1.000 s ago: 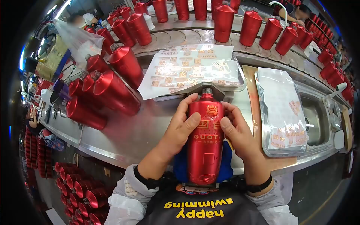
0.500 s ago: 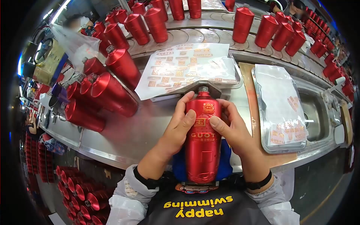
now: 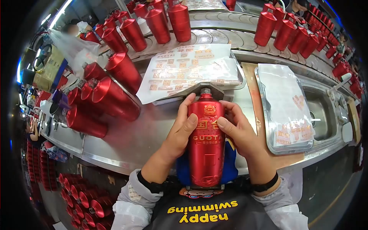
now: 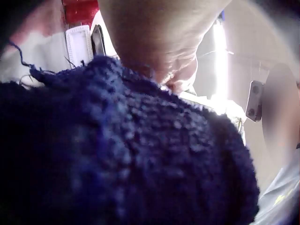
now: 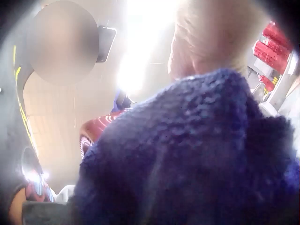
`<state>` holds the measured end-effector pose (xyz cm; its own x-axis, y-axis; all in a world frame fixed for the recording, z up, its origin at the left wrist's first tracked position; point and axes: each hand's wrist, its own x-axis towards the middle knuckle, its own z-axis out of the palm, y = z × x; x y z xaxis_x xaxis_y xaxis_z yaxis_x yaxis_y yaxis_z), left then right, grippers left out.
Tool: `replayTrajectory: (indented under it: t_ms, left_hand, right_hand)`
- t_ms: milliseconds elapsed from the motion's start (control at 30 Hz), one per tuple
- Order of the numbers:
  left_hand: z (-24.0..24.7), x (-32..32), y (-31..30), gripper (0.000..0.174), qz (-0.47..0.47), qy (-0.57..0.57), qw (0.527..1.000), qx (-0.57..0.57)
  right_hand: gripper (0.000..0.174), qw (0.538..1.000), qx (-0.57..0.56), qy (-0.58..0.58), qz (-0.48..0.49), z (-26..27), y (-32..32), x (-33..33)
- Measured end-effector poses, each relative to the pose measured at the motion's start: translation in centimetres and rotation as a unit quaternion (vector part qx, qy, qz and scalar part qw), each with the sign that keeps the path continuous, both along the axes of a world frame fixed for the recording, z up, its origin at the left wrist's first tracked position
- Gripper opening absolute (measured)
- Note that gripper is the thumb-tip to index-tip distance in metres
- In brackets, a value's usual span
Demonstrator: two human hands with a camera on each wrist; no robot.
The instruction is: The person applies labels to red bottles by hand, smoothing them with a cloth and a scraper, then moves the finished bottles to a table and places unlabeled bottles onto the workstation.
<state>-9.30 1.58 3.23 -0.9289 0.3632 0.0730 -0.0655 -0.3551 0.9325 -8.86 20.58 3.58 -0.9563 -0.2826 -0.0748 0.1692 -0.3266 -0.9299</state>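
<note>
A red bottle [image 3: 207, 161] with gold lettering and an emblem lies in front of the person, its neck pointing away beside a grey metal bracket [image 3: 217, 91]. The left hand [image 3: 183, 124] holds it from the left, thumb over the label's edge. From the other side the right hand [image 3: 240, 132] grips it, with the thumb near the gold characters. Blue cloth [image 3: 230, 166] shows under the bottle. Both wrist views are mostly filled by dark blue fuzzy fabric [image 4: 140, 154]; part of the red bottle [image 5: 96, 129] appears in the right one.
Left on the steel table [image 3: 111, 142] stand several red bottles [image 3: 115, 99]. Behind the hands lies a sheet of gold stickers [image 3: 180, 71]; another tray [image 3: 289, 147] with a sticker sheet is right, beside a sink [image 3: 322, 122]. More bottles stand on a curved conveyor [image 3: 214, 37].
Bottles on the conveyor have moved right. Both hands keep hold of the bottle; the right thumb, over the second gold character half a second ago, now leaves it mostly visible.
</note>
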Motion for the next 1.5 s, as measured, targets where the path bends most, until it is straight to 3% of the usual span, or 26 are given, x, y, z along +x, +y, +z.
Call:
replayTrajectory:
  t_ms: [367, 467, 633, 833, 933, 1167, 1233, 1300, 1333, 1400, 1433, 1500]
  left_hand:
    - [0.7, -0.1, -0.4, 0.084, -0.024, -0.044, 0.998, 0.046]
    - [1.2, -0.3, -0.1, 0.089, 0.022, -0.040, 0.997, -0.064]
    - [2.5, -0.2, 0.5, 0.091, 0.038, -0.055, 0.992, -0.109]
    - [2.3, -0.1, 0.8, 0.089, 0.042, -0.051, 0.994, -0.089]
    - [2.2, 0.0, 0.9, 0.088, 0.045, -0.047, 0.994, -0.086]
    - [1.3, -0.1, 0.6, 0.088, 0.043, -0.024, 0.996, -0.076]
    - [0.7, 0.5, 0.5, 0.087, 0.079, 0.060, 0.991, -0.092]
    - [0.7, 0.7, -0.8, 0.078, 0.083, 0.291, 0.908, -0.288]
    - [0.6, 0.8, -1.5, 0.076, 0.111, 0.396, 0.838, -0.359]
    - [2.3, 1.8, -2.4, 0.073, 0.025, 0.541, 0.692, -0.477]
    - [2.6, 2.0, -2.4, 0.067, 0.028, 0.533, 0.706, -0.466]
    - [3.4, 1.0, -3.0, 0.063, -0.001, 0.565, 0.677, -0.472]
  right_hand:
    - [0.057, 0.999, -0.044, -0.031, -0.004, -0.5, 0.5, 0.3]
    - [0.057, 0.999, -0.043, -0.031, 0.004, -0.5, 0.9, 0.6]
    - [0.057, 1.000, -0.010, 0.001, -0.001, -0.4, 1.1, 1.0]
    - [0.072, 0.994, 0.062, 0.081, -0.038, -0.3, -0.3, 1.0]
    - [0.080, 0.998, 0.024, 0.046, -0.019, -0.2, -0.6, 1.1]
    - [0.078, 0.999, -0.028, 0.028, 0.024, -0.5, 0.4, 1.5]
    - [0.079, 0.999, -0.019, 0.034, 0.037, -0.6, 0.7, 1.4]
    - [0.078, 0.998, -0.010, 0.045, 0.034, -0.7, 0.8, 1.4]
    - [0.077, 0.998, -0.005, 0.051, 0.032, -0.6, 0.8, 1.5]
    - [0.076, 0.998, -0.011, 0.050, 0.029, -0.4, 0.7, 1.7]
    - [0.076, 0.998, -0.005, 0.060, 0.030, -0.7, 0.8, 1.7]
    - [0.069, 0.997, 0.017, 0.073, 0.006, -0.9, 0.8, 1.8]
